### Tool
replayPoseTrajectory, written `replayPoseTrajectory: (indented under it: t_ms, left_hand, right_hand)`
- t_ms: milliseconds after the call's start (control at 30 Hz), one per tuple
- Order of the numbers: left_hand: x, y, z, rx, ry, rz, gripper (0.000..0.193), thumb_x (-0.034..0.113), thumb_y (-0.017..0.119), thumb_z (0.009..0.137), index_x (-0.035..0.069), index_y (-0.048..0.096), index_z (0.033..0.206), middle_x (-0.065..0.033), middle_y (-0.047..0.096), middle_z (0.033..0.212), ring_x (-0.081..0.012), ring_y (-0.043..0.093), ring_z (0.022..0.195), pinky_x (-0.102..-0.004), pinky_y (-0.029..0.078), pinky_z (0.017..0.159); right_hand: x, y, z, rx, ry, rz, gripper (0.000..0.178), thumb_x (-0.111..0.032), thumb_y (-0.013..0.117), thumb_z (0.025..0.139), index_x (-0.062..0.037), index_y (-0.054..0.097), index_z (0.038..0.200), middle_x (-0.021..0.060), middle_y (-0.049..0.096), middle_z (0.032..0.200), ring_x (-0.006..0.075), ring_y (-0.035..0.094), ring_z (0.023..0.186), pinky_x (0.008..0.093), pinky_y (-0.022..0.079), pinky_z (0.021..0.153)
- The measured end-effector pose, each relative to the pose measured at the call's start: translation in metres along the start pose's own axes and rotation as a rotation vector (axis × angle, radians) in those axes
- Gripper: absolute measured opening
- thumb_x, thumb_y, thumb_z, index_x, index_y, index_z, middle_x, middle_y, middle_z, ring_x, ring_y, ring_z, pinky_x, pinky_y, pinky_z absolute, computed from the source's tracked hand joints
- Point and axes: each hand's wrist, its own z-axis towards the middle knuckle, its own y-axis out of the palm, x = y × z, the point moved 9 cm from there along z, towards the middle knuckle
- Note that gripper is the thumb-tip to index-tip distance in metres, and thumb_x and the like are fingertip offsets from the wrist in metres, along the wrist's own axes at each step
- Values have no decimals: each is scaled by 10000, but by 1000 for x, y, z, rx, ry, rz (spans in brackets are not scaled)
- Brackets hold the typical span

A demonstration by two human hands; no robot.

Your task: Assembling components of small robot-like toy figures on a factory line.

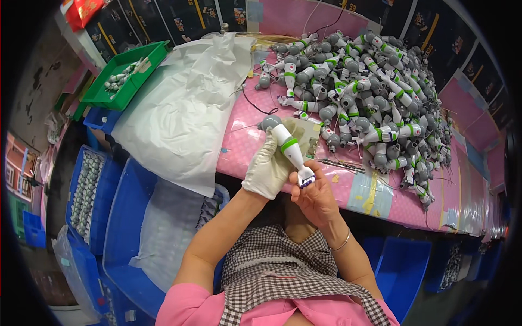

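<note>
A toy figure's arm [290,146], white with a green band and a grey ball end, is held between my hands above the near edge of the table. Around its upper part wraps my left hand [267,167], in a white glove and closed, with the ball end sticking out past it. At the other end, the bare fingers of my right hand [317,194] close on the small white toy hand with dark purple marks. Beyond them, a large heap of similar toy arms [359,87] covers the far right of the table. A thin dark wire [255,106] lies near the ball end.
White sheeting [185,103] drapes over the table's left side. A green tray [147,73] with some parts sits at far left. Blue bins [117,217] stand below left, another blue bin [402,266] below right. Thin metal tools [342,165] lie on the pink tabletop [244,146].
</note>
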Motion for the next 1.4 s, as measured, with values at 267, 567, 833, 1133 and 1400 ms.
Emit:
replayPoseTrajectory:
  t_ms: [267,567,833,1133,1400]
  left_hand:
    - [3,-17,-13,10,-167,81,570,502,383,926,64,406,1290,-141,526,1220,-292,566,989,-450,494,781]
    - [-17,-31,-47,108,-270,186,646,593,349,900,38,476,1205,-134,604,963,-211,559,696,-332,455,604]
    - [-44,-53,-78,88,-409,435,712,616,234,912,36,449,1264,-133,619,899,-196,536,568,-306,410,526]
    - [-81,-44,-84,59,-688,-137,702,570,381,898,8,372,1319,-144,585,1088,-270,593,878,-403,494,734]
    - [-88,-53,-91,103,-729,-290,692,563,382,902,20,358,1330,-154,576,1123,-289,593,912,-439,483,787]
  right_hand:
    - [-41,22,-11,-37,-257,-1107,411,-36,751,695,-60,633,1088,59,569,1026,104,535,837,213,453,721]
    - [-54,-24,12,357,176,-592,345,-198,504,936,63,541,1159,135,654,932,94,538,527,214,468,509]
    - [-59,-43,10,510,-72,-387,358,-177,543,913,48,513,1190,157,639,1047,120,649,625,248,559,570]
    - [-84,-65,-4,553,-84,-407,287,-152,560,888,24,575,1113,154,661,966,133,652,633,239,561,572]
    - [-72,-85,-9,619,0,-260,274,-183,564,886,6,587,1083,76,661,894,98,590,565,223,522,534]
